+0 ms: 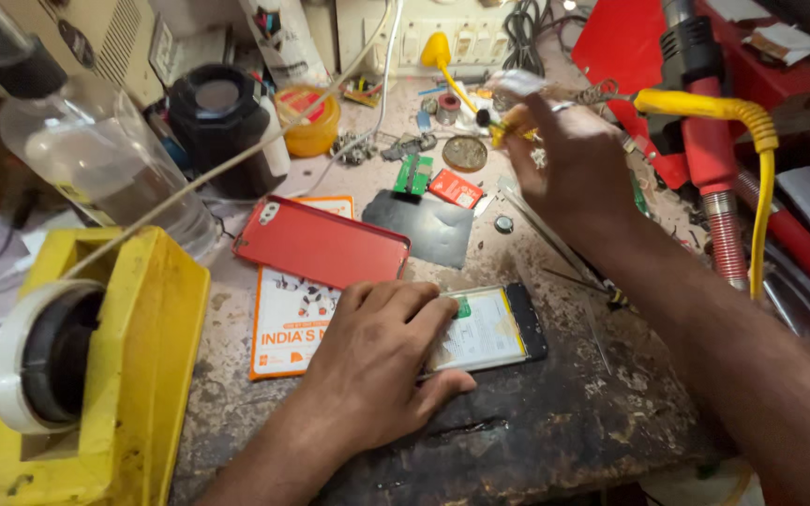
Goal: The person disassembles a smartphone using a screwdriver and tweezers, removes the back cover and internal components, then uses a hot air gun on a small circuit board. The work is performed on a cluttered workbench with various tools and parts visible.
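Note:
My left hand (382, 361) lies flat on an opened phone (494, 328) with a white battery and black frame, pressing it to the worn workbench (555, 431). My right hand (569, 164) is raised further back, its fingers closed around a yellow-handled soldering iron (696, 103) whose yellow cord (763, 215) loops down to the right. The iron's tip end sits near my fingertips, partly blurred.
A red phone back cover (321, 242) rests on an orange-edged card (288, 323). A yellow tape dispenser (86, 365) stands at left, a clear bottle (86, 150) and black jar (222, 122) behind. Small circuit boards (438, 183), a black sheet (421, 227), tweezers (555, 244) and a red hot-air tool (710, 169) crowd the back.

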